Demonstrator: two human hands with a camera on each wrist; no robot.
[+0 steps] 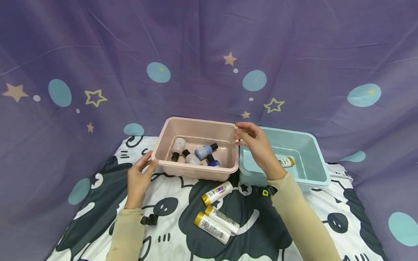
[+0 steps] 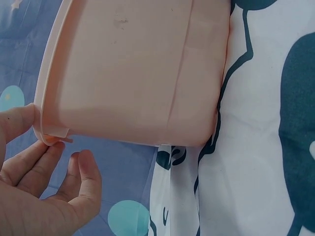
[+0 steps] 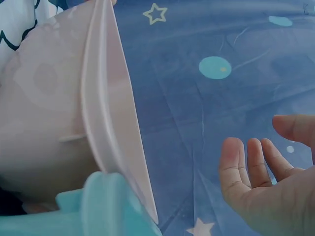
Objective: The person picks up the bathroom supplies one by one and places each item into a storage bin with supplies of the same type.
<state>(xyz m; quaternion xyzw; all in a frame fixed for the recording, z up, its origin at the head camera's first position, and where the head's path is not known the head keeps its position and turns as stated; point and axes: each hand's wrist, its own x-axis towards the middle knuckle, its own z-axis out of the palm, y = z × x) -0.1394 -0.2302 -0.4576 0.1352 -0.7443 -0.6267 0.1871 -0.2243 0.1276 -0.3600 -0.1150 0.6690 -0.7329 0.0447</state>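
A pink plastic bin point(image 1: 192, 174) holds several small bottles point(image 1: 204, 151) with black caps. My left hand point(image 1: 139, 181) pinches its front left rim; in the left wrist view the thumb lies on one side of the rim and fingertips on the other. Beside the bin's right rim is my right hand point(image 1: 258, 146). The right wrist view shows that hand point(image 3: 270, 182) apart from the pink bin point(image 3: 44, 108), fingers loosely bent, holding nothing. A light blue bin point(image 1: 294, 141) stands against the pink one's right side, partly hidden behind my right arm, with one gold-capped white bottle point(image 1: 286, 162) inside.
Three white bottles with gold caps lie on the patterned cloth point(image 1: 169, 232) in front of the bins: one nearer point(image 1: 218, 193) the pink bin and two side by side point(image 1: 213, 227). Behind the bins hangs a purple curtain point(image 1: 196, 94) with stars and dots.
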